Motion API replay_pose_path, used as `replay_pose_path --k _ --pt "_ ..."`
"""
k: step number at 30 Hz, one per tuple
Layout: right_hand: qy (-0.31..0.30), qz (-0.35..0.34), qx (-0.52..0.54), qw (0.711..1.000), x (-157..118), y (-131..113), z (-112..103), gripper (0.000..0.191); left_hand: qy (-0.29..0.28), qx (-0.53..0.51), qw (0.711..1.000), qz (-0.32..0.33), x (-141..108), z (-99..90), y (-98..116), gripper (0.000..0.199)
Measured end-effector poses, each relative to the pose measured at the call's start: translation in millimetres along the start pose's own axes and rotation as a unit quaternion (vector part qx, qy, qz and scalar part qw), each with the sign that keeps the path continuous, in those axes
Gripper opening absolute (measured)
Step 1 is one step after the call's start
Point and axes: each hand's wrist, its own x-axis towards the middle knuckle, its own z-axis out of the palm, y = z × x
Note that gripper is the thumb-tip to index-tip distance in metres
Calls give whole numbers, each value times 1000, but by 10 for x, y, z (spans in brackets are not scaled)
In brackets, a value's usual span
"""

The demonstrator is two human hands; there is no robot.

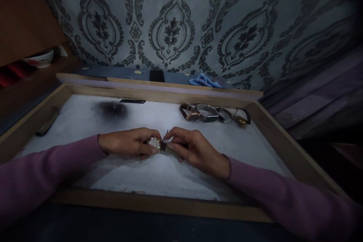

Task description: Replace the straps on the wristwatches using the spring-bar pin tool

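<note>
A wristwatch with a round, pale face and shiny rim (154, 143) is held above the white surface of a shallow wooden tray (176, 207). My left hand (129, 141) grips the watch case, its thumb on the lower edge. My right hand (195, 149) pinches the brown strap (163, 146) to the right of the case. A thin dark sliver (165, 134) sticks up near my right fingertips; whether it is a tool or part of the strap cannot be made out. Both hands are close together, almost touching.
Several watches lie at the tray's back right, among them a grey-banded one (208, 113). A flat black strip (132, 101) lies at the back, a long dark-ended object (48, 121) at the left. Behind the tray are a black phone-like object (157, 76) and a blue cloth (204, 80).
</note>
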Motion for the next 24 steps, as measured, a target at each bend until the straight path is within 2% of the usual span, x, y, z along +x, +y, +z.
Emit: replay_pose_path --k 4,8,24 --pt "-4 13 -11 1000 -2 -7 -6 2 0 -3 1000 5 6 -2 -24 21" --pt "-10 12 -4 1000 -2 -4 -4 7 8 -11 1000 11 11 4 -31 21" --pt "-5 -17 -23 1000 -10 -38 8 7 30 -45 999 0 54 71 -41 11"
